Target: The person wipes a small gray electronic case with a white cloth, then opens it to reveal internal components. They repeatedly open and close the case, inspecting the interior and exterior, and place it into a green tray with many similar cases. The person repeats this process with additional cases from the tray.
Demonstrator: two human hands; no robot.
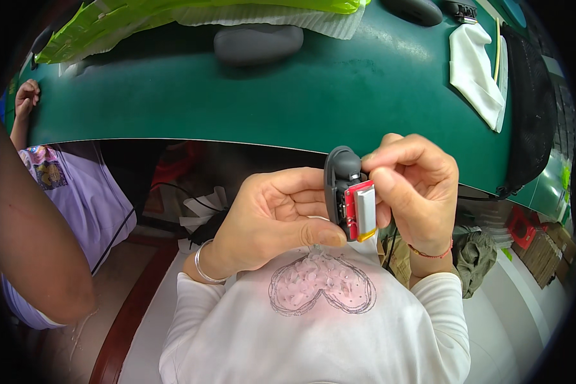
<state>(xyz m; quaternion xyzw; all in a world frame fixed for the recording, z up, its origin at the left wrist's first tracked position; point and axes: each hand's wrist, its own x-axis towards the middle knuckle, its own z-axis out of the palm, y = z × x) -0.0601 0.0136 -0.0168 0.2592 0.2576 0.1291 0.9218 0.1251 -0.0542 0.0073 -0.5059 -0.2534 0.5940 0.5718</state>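
Both hands meet just below the near edge of the green table point(365, 96), over the person's lap and white shirt point(313, 333). The left hand point(272, 214) is curled, thumb lying along the bottom, and grips a dark grey casing point(338, 173) from its 9 o'clock side. The right hand point(416, 185) comes in from 3 o'clock, fingers bent and closed in a pinch on a small silver battery pack point(365, 214) that sits against a red circuit board point(352, 211) in the open face of the casing. The casing's long axis runs nearly upright, from 12 to 6 o'clock, with its rounded end at the top; the silver pack lies parallel to it, on the side toward the right hand, so the right fingers are the nearer to the pack while the left hand carries the casing. How far the pack is seated cannot be told. On the table, well apart at 11 o'clock, lies a second grey casing point(257, 41); a white cloth point(477, 70) lies at 1 o'clock. Another person's arm point(32, 237) shows at 9 o'clock.
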